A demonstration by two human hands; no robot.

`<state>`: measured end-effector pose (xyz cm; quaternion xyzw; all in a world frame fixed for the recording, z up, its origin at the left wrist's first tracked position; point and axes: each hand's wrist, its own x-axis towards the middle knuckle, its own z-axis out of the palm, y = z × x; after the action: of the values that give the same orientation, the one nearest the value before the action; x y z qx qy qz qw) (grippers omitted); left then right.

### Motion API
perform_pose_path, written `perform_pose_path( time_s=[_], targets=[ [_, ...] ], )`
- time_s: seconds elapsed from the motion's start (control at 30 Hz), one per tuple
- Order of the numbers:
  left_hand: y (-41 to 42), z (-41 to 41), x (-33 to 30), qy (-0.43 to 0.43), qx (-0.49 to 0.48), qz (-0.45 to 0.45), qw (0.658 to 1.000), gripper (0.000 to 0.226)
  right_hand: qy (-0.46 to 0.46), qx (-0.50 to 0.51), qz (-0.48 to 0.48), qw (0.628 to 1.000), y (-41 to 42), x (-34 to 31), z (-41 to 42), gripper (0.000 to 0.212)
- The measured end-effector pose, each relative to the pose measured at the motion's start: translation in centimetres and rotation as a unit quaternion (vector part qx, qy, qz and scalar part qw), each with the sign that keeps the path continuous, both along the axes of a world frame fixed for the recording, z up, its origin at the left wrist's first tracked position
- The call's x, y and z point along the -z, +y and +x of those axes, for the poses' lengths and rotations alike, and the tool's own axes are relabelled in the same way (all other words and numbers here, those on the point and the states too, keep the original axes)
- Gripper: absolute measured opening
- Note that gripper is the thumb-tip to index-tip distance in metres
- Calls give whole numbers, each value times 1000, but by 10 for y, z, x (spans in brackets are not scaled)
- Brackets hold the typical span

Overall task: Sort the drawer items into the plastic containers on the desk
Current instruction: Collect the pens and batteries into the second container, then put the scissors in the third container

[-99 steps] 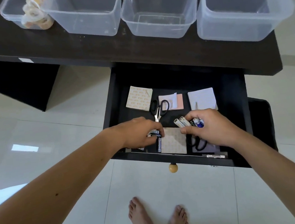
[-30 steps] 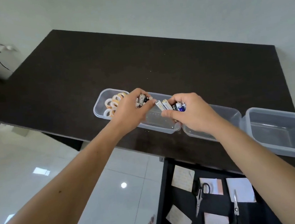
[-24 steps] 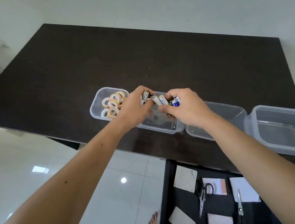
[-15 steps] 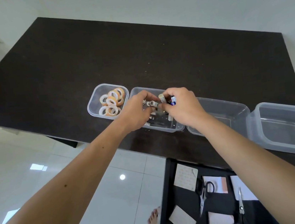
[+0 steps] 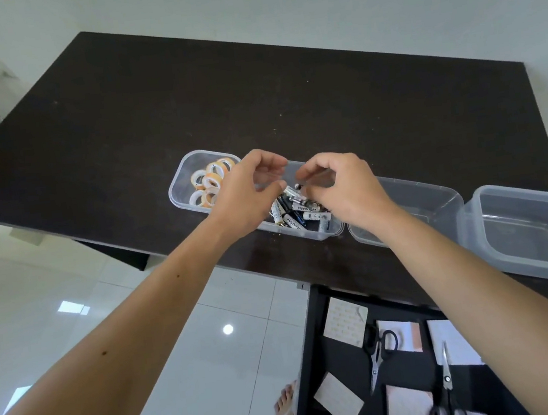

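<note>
Four clear plastic containers stand in a row on the dark desk (image 5: 285, 85). The leftmost container (image 5: 176, 184) holds several tape rolls (image 5: 209, 184). In the second container (image 5: 336, 230) lies a pile of batteries (image 5: 295, 213). My left hand (image 5: 247, 196) and my right hand (image 5: 342, 188) hover just above that pile with fingers loosely curled, and neither holds anything. The third container (image 5: 437, 201) and the fourth container (image 5: 527, 231) look empty. My right wrist hides part of the third one.
The open drawer (image 5: 310, 358) sits below the desk's front edge at lower right. In it are two pairs of scissors (image 5: 377, 356) (image 5: 445, 389) and several paper pads (image 5: 344, 326). Below it are a white tiled floor and a bare foot (image 5: 285, 412). A wall lies behind the desk.
Both hands carried batteries from the drawer up to the second container and let them go. The batteries now lie in the container and both hands are empty.
</note>
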<state>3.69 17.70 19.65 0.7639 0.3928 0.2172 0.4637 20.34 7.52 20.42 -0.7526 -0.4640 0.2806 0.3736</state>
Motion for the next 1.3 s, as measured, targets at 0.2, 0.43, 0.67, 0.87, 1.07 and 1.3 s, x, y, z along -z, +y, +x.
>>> perform_pose_path(
  time_s=[0.2, 0.43, 0.67, 0.87, 1.07, 1.3],
  targets=[
    [-20, -8, -8, -30, 9, 5, 999, 29, -4, -17, 53, 998, -22, -14, 9, 20],
    [-77, -10, -8, -42, 33, -27, 998, 29, 6, -6, 59, 998, -90, -18, 12, 18],
    [-156, -6, 7, -104, 40, -29, 993, 29, 32, -1, 16, 999, -199, 4, 20, 18],
    [-236, -4, 54, -42, 94, -80, 992, 28, 44, 20, -53, 997, -288, 51, 31, 17],
    [-286, -8, 119, 64, 85, -120, 987, 20, 60, 46, -145, 987, -347, 115, 42, 19],
    [-291, -2, 162, 173, -1, -84, 981, 22, 51, 91, -145, 984, -349, 162, 33, 37]
  ],
)
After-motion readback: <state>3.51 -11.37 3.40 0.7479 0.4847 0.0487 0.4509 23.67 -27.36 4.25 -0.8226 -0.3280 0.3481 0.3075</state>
